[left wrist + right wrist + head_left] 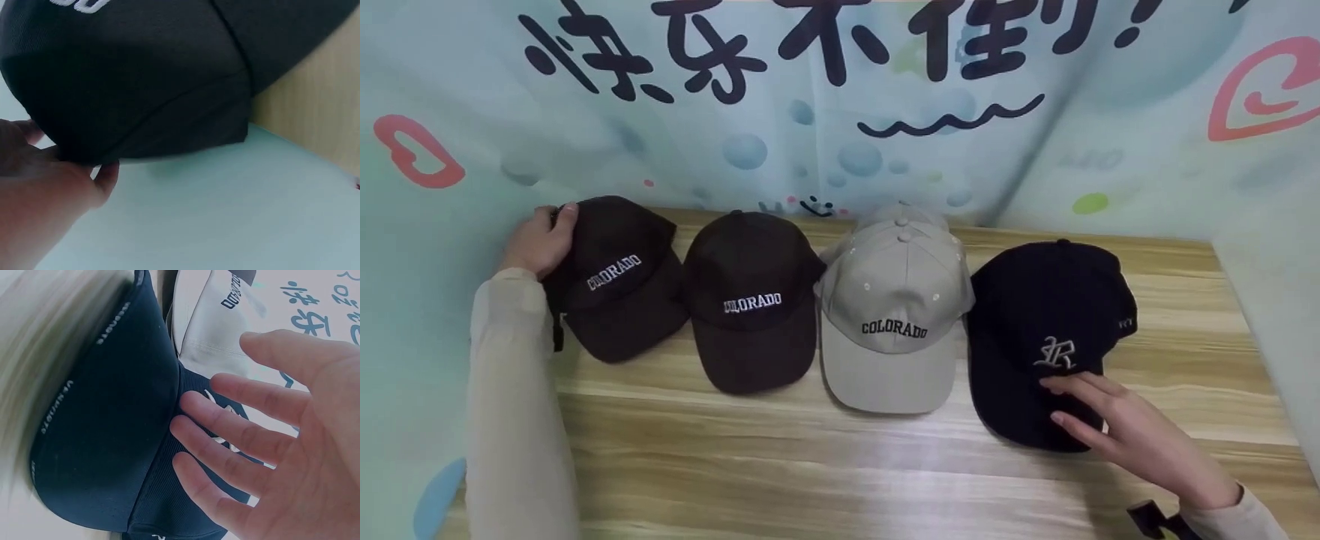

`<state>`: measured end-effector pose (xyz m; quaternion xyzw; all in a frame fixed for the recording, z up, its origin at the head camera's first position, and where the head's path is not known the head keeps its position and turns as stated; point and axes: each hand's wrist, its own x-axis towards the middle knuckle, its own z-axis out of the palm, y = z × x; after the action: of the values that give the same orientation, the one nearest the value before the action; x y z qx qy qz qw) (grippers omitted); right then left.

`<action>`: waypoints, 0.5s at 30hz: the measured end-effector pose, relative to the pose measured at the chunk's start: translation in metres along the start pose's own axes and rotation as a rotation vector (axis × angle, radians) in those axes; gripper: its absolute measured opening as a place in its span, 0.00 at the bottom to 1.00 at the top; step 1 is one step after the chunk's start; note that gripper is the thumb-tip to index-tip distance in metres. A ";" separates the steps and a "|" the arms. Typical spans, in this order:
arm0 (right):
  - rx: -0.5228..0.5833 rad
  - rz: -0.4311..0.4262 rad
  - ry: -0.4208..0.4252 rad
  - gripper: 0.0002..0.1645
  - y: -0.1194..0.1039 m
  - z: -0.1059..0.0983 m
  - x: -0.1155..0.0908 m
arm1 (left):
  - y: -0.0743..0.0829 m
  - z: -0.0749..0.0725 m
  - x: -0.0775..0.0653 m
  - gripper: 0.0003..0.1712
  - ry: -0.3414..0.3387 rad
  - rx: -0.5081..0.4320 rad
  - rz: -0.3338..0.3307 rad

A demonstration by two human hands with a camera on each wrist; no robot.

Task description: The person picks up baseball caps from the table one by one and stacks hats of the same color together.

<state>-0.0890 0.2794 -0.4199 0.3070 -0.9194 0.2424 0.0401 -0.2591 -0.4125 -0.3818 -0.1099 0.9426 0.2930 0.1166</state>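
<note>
At the left end of a row, a dark baseball cap lettered COLORADO is tilted. My left hand grips its back left edge, and in the left wrist view fingertips show at the rim of the cap. Beside it lies a second dark COLORADO cap. Then comes a light grey COLORADO cap, with another grey crown stacked behind it. A navy cap with an embroidered R ends the row. Over its brim hovers my right hand, its fingers spread and holding nothing in the right wrist view.
The caps stand on a wood-grain table, brims toward me. A pale printed backdrop with large black characters rises behind the table and runs down its left side. White fabric borders the right edge.
</note>
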 end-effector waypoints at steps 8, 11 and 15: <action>0.008 -0.023 0.015 0.23 -0.001 0.001 0.000 | 0.010 -0.019 -0.016 0.42 0.100 -0.094 0.030; 0.010 -0.022 0.015 0.24 -0.002 0.001 0.000 | 0.012 -0.026 -0.023 0.38 0.111 -0.126 0.070; 0.004 -0.021 0.013 0.23 -0.001 0.002 0.001 | 0.014 -0.035 -0.032 0.27 0.125 -0.197 0.131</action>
<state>-0.0885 0.2774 -0.4206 0.3152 -0.9154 0.2460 0.0481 -0.2375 -0.4167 -0.3375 -0.0771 0.9198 0.3838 0.0267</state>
